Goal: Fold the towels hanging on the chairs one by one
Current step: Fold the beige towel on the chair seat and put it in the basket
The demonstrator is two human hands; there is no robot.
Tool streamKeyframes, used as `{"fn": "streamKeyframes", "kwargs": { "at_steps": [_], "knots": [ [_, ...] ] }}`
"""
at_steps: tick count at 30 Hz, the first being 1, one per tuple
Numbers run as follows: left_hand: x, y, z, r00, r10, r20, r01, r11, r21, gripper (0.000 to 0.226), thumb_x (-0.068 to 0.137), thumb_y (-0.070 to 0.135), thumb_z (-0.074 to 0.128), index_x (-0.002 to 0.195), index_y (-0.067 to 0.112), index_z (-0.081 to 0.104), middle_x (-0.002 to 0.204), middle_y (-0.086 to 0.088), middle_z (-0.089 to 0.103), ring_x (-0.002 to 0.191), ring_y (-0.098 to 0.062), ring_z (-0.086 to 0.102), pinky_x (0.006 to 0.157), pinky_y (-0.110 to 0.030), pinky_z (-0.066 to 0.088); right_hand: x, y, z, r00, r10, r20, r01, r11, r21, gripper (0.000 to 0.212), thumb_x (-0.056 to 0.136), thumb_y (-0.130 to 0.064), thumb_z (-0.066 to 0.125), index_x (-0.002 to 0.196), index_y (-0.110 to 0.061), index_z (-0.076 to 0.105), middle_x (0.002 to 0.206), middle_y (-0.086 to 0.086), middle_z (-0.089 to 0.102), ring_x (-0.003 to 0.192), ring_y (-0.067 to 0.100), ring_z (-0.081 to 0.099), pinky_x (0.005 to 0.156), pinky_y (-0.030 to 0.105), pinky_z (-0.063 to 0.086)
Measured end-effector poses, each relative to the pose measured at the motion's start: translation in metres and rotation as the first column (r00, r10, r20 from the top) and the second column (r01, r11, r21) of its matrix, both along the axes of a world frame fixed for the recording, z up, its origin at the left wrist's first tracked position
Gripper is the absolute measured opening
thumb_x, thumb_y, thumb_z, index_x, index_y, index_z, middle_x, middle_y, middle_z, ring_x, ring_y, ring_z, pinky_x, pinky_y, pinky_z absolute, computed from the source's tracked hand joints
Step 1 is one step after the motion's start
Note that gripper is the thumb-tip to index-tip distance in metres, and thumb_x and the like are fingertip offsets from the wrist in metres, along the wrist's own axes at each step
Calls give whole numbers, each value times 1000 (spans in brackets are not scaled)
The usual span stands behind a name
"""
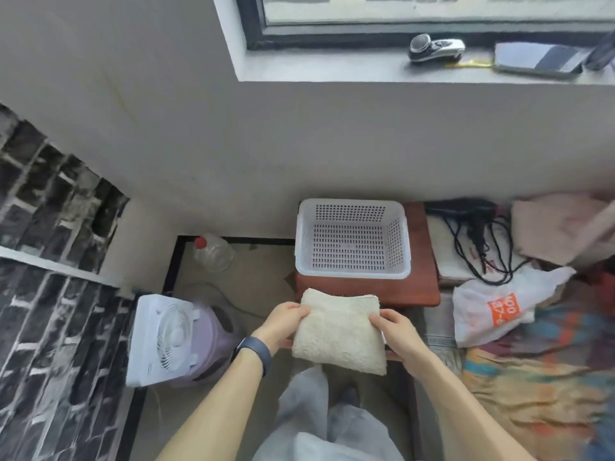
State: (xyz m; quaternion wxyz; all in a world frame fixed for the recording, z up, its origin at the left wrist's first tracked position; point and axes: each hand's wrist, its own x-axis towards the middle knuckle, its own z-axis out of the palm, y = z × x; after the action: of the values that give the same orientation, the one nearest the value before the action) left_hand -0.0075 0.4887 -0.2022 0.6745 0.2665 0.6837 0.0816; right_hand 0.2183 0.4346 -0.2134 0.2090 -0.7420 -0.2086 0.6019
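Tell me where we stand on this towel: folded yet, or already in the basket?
Done: the cream towel looks folded into a compact rectangle. In hand: the left hand and right hand grip its sides, in front of the red stool. Left: the white basket is empty, so nothing is stowed. No chairs with further towels are visible here.

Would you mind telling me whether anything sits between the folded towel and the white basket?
Nothing visible does. Both hands, left hand and right hand, hold the folded towel just short of the basket, which looks empty, on the red-brown stool.
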Motion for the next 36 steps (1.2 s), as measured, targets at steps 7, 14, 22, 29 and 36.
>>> {"fn": "streamKeyframes", "kwargs": {
  "at_steps": [7,14,22,29,36],
  "knots": [
    [22,116,-28,999,-30,18,30,1000,-6,26,98,21,52,121,11,59,109,-6,68,92,-21,66,67,-33,53,21,109,-21,996,-15,83,11,998,54,22,100,-29,57,120,-24,62,105,-10,65,92,8,63,64,30,55],
    [48,195,-70,981,-151,-120,160,985,69,66,77,42,53,137,16,52,124,-3,63,107,-23,63,93,-42,54,36,194,-68,987,-19,158,9,998,61,35,101,-32,56,135,-23,54,131,1,61,109,18,61,89,39,55],
    [46,198,-90,785,-202,-586,380,903,198,51,90,33,53,140,28,44,136,-3,48,120,-28,53,92,-41,49,37,229,-123,975,107,193,-81,987,-140,72,99,-43,54,158,-15,23,160,8,35,143,32,39,115,47,36],
    [39,203,-122,855,-198,-480,299,944,142,53,100,24,42,150,34,28,126,-14,62,110,-40,59,91,-40,49,28,232,-146,970,138,199,-112,985,-134,54,97,-30,56,147,-15,42,143,8,53,122,29,56,95,37,47],
    [33,201,-128,845,-244,-475,356,921,160,59,101,28,42,154,34,17,140,-15,53,116,-39,57,96,-46,49,15,222,-157,946,215,242,-190,974,-124,60,93,-36,59,149,-24,42,150,13,29,127,34,49,111,39,40]
  ]
}}
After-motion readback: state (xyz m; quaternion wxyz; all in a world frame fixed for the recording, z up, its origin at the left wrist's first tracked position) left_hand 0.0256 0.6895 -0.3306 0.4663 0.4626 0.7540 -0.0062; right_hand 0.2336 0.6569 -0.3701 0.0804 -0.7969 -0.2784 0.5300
